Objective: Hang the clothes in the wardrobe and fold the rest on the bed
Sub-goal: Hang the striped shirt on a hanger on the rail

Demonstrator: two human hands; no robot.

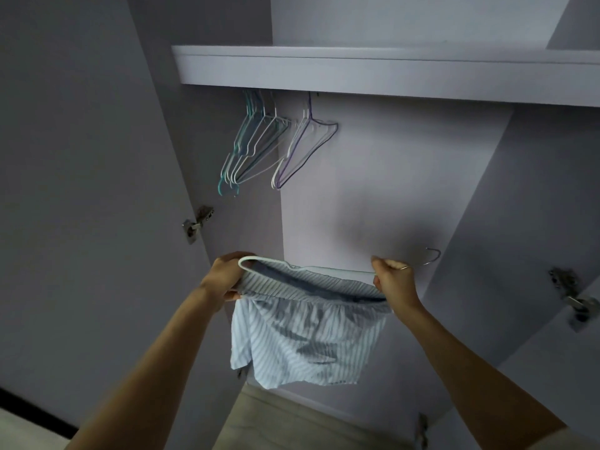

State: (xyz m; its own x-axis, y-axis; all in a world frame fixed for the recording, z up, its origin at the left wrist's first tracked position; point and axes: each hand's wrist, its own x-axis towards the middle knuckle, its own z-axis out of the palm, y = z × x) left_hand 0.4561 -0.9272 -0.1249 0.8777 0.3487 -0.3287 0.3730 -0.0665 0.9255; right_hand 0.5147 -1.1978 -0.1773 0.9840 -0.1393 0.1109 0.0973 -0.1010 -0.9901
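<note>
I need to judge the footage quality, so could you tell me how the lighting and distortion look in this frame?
Head view: dim, bluish light; the hands and striped garment cast a soft shadow on the wardrobe back panel; wide-angle distortion slants the shelf; the empty hangers look slightly soft.

Door hinges: metal, one on the left door point(196, 221), one on the right door point(574, 297). Floor: pale strip with dark skirting, lower left corner point(22, 427). Trousers: beige, bottom centre point(292, 423).

The wardrobe point(373, 206) has a pale shelf point(357, 71) across twelve o'clock; directly beneath it, toward eleven o'clock, empty wire hangers point(259, 147) hang bunched together.
</note>
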